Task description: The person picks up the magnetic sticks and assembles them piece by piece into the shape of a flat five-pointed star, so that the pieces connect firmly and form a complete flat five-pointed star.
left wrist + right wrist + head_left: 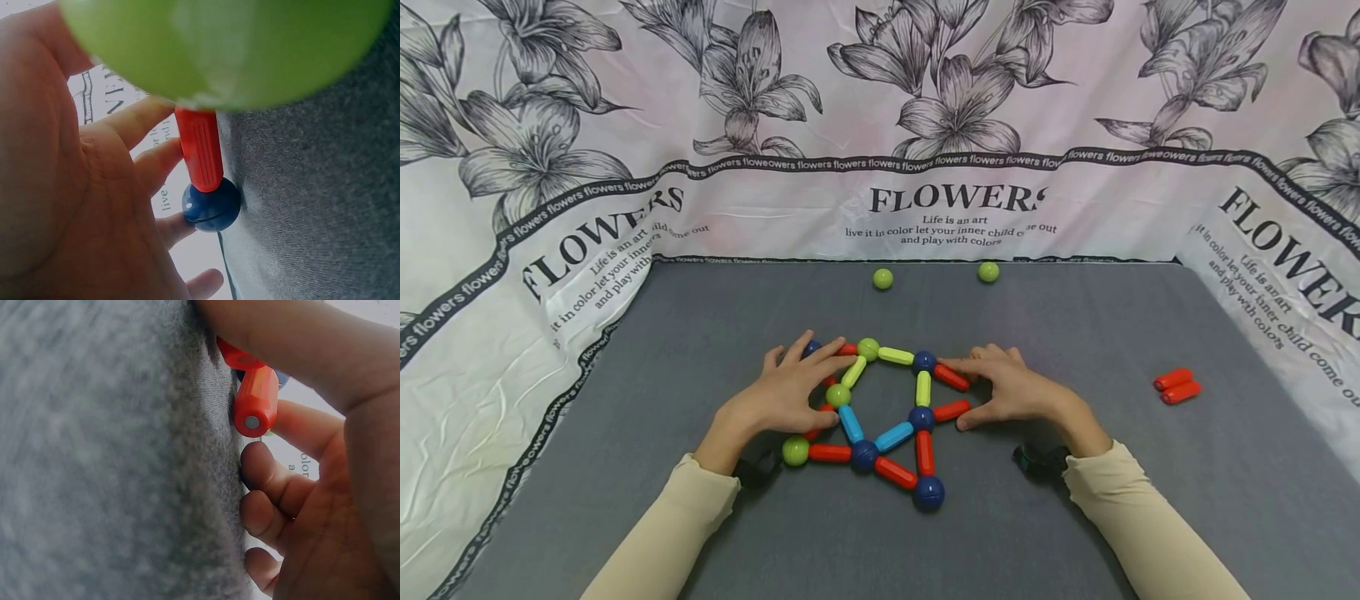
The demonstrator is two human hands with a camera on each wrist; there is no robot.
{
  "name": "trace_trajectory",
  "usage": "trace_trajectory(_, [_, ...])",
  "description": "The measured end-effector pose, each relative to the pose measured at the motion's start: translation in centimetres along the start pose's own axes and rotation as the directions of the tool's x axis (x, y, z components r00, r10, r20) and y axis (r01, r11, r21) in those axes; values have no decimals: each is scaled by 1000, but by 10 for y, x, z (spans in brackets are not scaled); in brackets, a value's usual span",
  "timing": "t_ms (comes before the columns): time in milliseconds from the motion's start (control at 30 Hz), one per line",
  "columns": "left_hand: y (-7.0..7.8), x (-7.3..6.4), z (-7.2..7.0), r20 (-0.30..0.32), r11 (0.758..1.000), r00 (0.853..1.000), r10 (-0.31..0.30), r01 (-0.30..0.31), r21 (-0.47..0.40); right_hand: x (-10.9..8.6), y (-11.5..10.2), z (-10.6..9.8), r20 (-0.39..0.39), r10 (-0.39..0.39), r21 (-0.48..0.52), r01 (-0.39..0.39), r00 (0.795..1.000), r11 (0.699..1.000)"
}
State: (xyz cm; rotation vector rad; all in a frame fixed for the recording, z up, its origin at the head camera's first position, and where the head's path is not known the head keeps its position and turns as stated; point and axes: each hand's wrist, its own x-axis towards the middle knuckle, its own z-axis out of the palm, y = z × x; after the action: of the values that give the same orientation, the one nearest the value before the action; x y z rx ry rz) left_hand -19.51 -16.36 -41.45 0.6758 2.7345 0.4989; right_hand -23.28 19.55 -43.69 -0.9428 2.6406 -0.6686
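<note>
A flat frame of magnetic rods and balls lies on the grey cloth. Spread over its left side, my left hand (786,392) has its thumb by a red rod and its fingertips near the dark blue ball (811,347); the left wrist view shows fingers against a red rod (201,150) and that ball. On the right, the index finger of my right hand (1015,387) lies along the upper red rod (952,377), with the thumb near the end of the lower red rod (952,409). In the middle, yellow-green and blue rods form a pentagon. My left hand hides some rods.
Two loose green balls (883,278) lie at the back edge. Two red rods (1177,387) lie side by side far to the right. At the front of the frame sit a green ball (796,451) and a dark blue ball (928,493). A flower-printed cloth (775,208) rises behind.
</note>
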Motion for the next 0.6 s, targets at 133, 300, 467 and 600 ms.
trace_trajectory(133, [1,0,0,2,1000,1000,-5,5,0,-1,0,0,-14,-14,4,14,1000,1000])
trace_trajectory(300, [0,-1,-1,3,1000,1000,-4,4,0,-1,2,-1,-8,-12,30,12,1000,999])
trace_trajectory(467, [-2,-2,-3,7,1000,1000,-15,15,-2,0,14,-5,-16,13,203,-9,1000,979])
trace_trajectory(600, [-4,-3,-5,20,999,999,-33,33,6,2,27,-9,-81,46,376,-12,996,926])
